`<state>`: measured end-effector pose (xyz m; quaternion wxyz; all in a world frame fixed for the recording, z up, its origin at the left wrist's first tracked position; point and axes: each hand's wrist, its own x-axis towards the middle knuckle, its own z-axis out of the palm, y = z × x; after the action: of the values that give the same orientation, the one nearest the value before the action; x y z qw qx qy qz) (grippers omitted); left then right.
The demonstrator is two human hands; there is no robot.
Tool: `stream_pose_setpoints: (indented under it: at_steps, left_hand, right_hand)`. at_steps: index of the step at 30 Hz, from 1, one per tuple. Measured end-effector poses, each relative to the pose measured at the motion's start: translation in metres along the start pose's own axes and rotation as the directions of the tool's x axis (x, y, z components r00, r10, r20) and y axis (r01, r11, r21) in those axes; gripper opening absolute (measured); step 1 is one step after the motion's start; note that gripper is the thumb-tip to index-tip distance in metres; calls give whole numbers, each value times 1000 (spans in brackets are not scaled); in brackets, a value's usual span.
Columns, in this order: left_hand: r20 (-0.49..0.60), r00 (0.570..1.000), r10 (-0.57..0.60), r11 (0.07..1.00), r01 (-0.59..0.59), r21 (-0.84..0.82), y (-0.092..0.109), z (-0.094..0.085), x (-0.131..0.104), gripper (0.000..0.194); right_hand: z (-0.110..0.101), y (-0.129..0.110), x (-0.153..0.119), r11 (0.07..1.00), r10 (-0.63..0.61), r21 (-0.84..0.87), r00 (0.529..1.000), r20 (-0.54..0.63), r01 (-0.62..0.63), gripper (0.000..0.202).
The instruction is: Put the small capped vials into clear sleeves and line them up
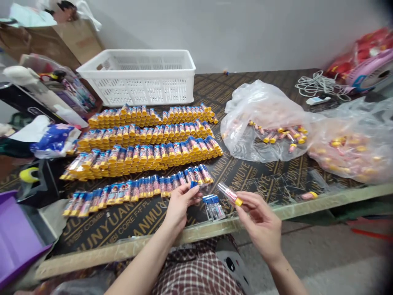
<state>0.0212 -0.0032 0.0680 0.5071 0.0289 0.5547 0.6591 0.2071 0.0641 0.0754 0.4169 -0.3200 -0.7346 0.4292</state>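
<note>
a small blue piece (194,184) is pinched by the fingertips of the left hand (180,201); a clear yellow-capped tube (229,194) is held tilted in the fingers of the right hand (260,219), near blue-topped cards (214,208) on the tabletop (245,180).

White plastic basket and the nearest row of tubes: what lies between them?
In the head view, three stacked rows of tubes with blue and yellow ends lie there.

The dark tabletop (123,225) reads "JUNYUANMUYE" and "CORE F-F PLYWOOD".
</note>
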Motion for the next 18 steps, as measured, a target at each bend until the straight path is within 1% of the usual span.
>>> stream_pose_setpoints:
  at_steps: [4, 8, 12, 14, 16, 18]
  left_hand:
    - [-43, 999, 25, 999, -26, -19, 3, -2, -2, 34]
    - [-98, 994, 40, 998, -44, -40, 3, -4, -1, 37]
    - [-103, 994, 48, 998, -53, -45, 1, -6, 1, 38]
    - [-102, 993, 60, 997, -64, -33, 0, -6, 1, 39]
    - [-93, 992, 90, 996, -91, -10, -1, -5, 0, 38]
    - [-59, 992, 114, 993, -115, -9, 0, -3, -2, 37]
  right_hand:
    - [6, -1, -6, 995, -78, -62, 997, 0, 78, 30]
    - [9, 1, -9, 991, -109, -76, 994, -2, 109, 34]
    - [11, 1, -9, 986, -143, -86, 990, 2, 143, 37]
    - [13, 1, -10, 983, -154, -94, 987, 49, 158, 38]
    - [15, 0, -10, 981, -160, -88, 980, 122, 171, 39]
    - [17, 0, -11, 981, -158, -81, 967, 198, 177, 39]
